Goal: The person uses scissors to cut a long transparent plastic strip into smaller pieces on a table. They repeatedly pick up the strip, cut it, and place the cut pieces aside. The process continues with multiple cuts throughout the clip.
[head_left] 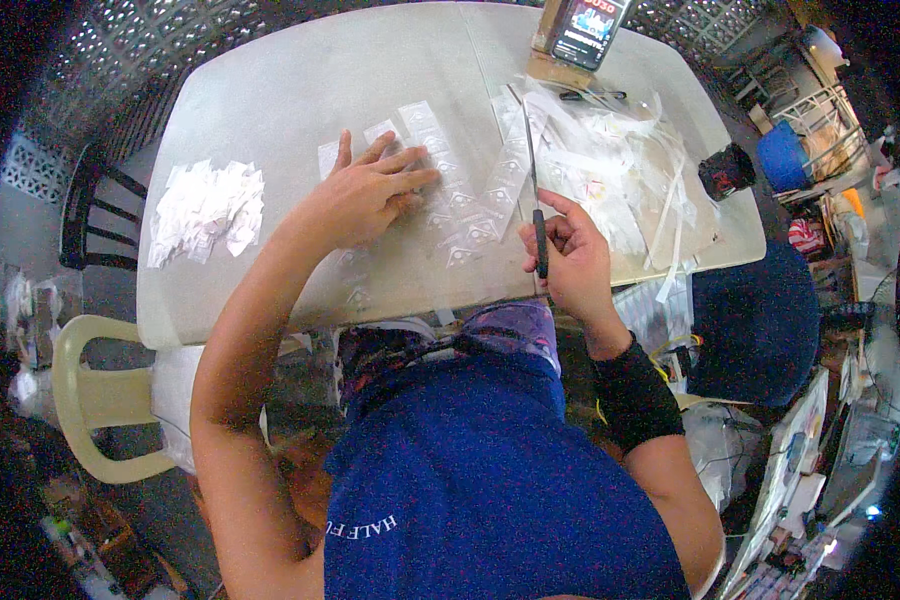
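Observation:
My left hand (370,200) lies with fingers spread over several translucent white printed strips (435,150) in the middle of the table. My right hand (573,258) is closed around the black handle of a pair of scissors (540,235), seen nearly edge-on. Their long thin blade points away from me, beside a slanting strip (507,180). Small printed pieces (467,240) lie between my hands. To the left is a heap of small white cut pieces (210,212). A tangle of white strips and offcuts (605,165) spreads to the right of the blade.
A phone (588,32) leans on a cardboard box at the table's far right edge. A dark cloth-like item (727,172) sits at the right edge. A cream plastic chair (105,395) stands near left, a black chair (95,208) beyond it, and a dark blue seat (755,320) at right.

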`<state>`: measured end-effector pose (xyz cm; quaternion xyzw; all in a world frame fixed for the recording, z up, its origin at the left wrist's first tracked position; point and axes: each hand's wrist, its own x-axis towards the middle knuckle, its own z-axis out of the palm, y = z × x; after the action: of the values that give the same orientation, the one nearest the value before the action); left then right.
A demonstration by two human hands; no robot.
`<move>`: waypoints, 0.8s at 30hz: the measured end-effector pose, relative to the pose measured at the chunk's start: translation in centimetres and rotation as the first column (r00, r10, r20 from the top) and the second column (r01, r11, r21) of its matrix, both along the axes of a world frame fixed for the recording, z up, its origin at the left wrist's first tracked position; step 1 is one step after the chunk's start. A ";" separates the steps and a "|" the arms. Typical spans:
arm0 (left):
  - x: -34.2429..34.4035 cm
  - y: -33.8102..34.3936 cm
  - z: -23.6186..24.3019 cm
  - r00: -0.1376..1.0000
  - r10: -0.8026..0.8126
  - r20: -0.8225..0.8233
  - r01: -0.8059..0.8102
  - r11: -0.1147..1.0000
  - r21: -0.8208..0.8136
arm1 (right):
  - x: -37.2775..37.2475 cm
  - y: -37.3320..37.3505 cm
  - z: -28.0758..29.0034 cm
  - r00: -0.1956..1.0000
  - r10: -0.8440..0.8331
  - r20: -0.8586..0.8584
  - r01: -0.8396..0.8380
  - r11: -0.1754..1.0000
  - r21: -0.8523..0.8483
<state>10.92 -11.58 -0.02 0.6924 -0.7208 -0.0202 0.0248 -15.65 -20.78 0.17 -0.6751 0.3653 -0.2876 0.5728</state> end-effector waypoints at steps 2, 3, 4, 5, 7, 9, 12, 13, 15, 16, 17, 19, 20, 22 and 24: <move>0.7 -0.8 -0.3 0.998 0.045 0.041 -0.044 0.999 -0.022 | -0.2 -0.3 -0.6 1.000 0.000 0.031 0.001 1.000 -0.014; 1.2 -1.1 -0.5 0.996 0.073 0.057 -0.072 0.997 -0.025 | -0.3 -0.4 -0.8 0.998 0.012 0.058 -0.010 0.999 -0.042; 1.9 -1.3 -0.5 0.992 0.107 0.065 -0.105 0.994 -0.034 | -0.4 -0.3 -0.9 0.999 -0.003 0.049 0.006 0.999 -0.048; 2.7 -1.4 -0.5 0.987 0.147 0.071 -0.145 0.989 -0.036 | -0.5 -0.2 -0.9 0.999 0.022 0.024 -0.020 0.994 -0.111; 3.9 -1.3 -0.7 0.981 0.191 0.035 -0.188 0.979 -0.085 | -0.4 0.1 -0.6 0.996 0.022 -0.086 -0.039 0.980 -0.197; 4.6 -1.2 -0.9 0.981 0.189 -0.050 -0.195 0.968 -0.161 | 0.1 0.5 -0.1 0.991 0.040 -0.125 -0.094 0.880 -0.466; 4.8 -1.2 -1.3 0.982 0.116 -0.152 -0.151 0.959 -0.241 | 0.4 0.8 0.9 0.943 0.228 -0.241 -0.330 0.587 -0.739; 4.8 -1.2 -1.3 0.982 0.128 -0.139 -0.158 0.960 -0.233 | 0.5 0.9 1.1 0.902 0.305 -0.305 -0.419 0.450 -0.789; 4.9 -1.3 -1.4 0.980 0.163 -0.114 -0.184 0.959 -0.214 | 0.7 1.7 1.0 0.826 0.397 -0.400 -0.556 0.462 -0.691; 5.1 -1.3 -1.4 0.980 0.167 -0.105 -0.188 0.955 -0.229 | 0.7 1.9 1.0 0.801 0.407 -0.440 -0.595 0.455 -0.662; 5.4 -1.2 -1.4 0.979 0.180 -0.094 -0.198 0.951 -0.239 | 0.7 2.0 0.9 0.773 0.417 -0.478 -0.633 0.447 -0.632; 6.3 -0.9 -1.3 0.970 0.225 -0.091 -0.241 0.940 -0.241 | 0.5 1.8 0.8 0.773 0.458 -0.439 -0.625 0.429 -0.652; 6.9 -0.8 -1.2 0.962 0.254 -0.100 -0.271 0.934 -0.231 | 0.3 1.6 0.9 0.765 0.477 -0.432 -0.633 0.433 -0.642; 8.0 -0.7 -0.9 0.944 0.300 -0.136 -0.326 0.912 -0.248 | -0.4 1.3 1.1 0.764 0.479 -0.432 -0.636 0.446 -0.630; 8.2 -0.5 -0.7 0.935 0.328 -0.133 -0.352 0.904 -0.242 | -0.7 1.0 1.3 0.771 0.460 -0.439 -0.628 0.441 -0.641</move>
<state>19.14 -12.12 -0.76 0.7964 -0.5835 0.0488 0.1515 -16.33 -19.75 1.48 -0.9556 0.0269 -0.1428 0.2564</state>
